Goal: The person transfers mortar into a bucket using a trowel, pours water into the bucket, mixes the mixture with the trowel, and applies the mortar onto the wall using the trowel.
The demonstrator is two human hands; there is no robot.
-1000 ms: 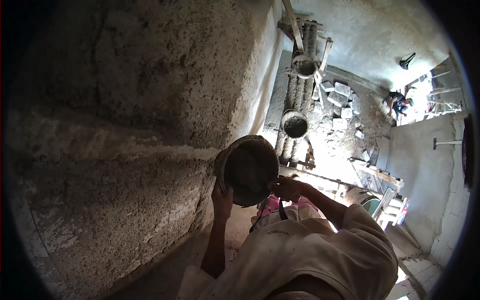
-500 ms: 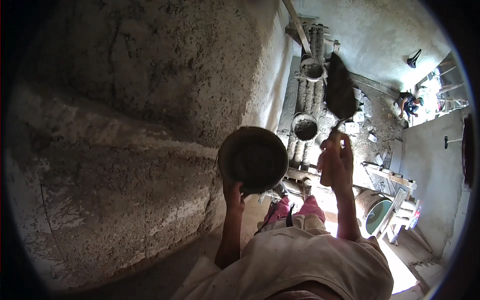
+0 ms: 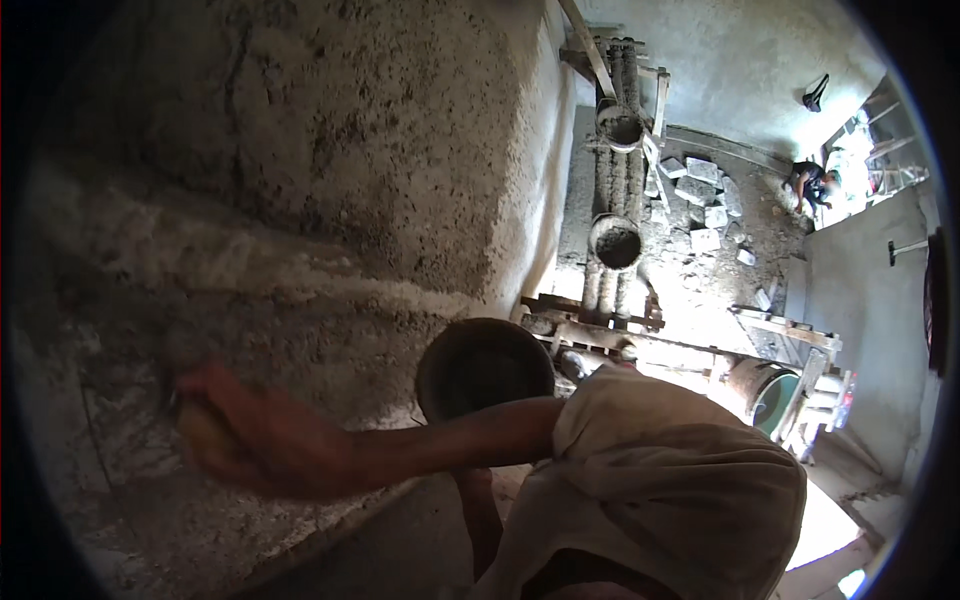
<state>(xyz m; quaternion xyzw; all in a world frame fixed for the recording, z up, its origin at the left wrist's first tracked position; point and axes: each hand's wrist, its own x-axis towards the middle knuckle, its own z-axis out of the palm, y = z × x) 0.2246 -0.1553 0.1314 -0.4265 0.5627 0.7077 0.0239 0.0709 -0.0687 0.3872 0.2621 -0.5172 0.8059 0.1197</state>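
Note:
My right hand (image 3: 265, 440) reaches across my body to the rough wall (image 3: 330, 180) at the left. It is closed round the yellowish handle (image 3: 207, 435) of a trowel, whose blade is lost in blur against the wall. Beneath my right forearm is a dark round bucket (image 3: 484, 365), its inside too dim to make out. My left arm (image 3: 480, 515) rises to the bucket's near side and holds it up; the right forearm hides most of the left hand's fingers.
Below stand two mortar-caked buckets (image 3: 615, 242) (image 3: 621, 127) on a plank walkway (image 3: 603, 185) of poles. Pale broken blocks (image 3: 700, 185) lie on the floor. A drum (image 3: 765, 395) and wooden framing (image 3: 790, 330) are at the right. Another person (image 3: 813, 187) crouches far off.
My right hand has swung with the trowel from the right, over the bucket, to the wall at the left. The bucket sits a little lower and further left in view.

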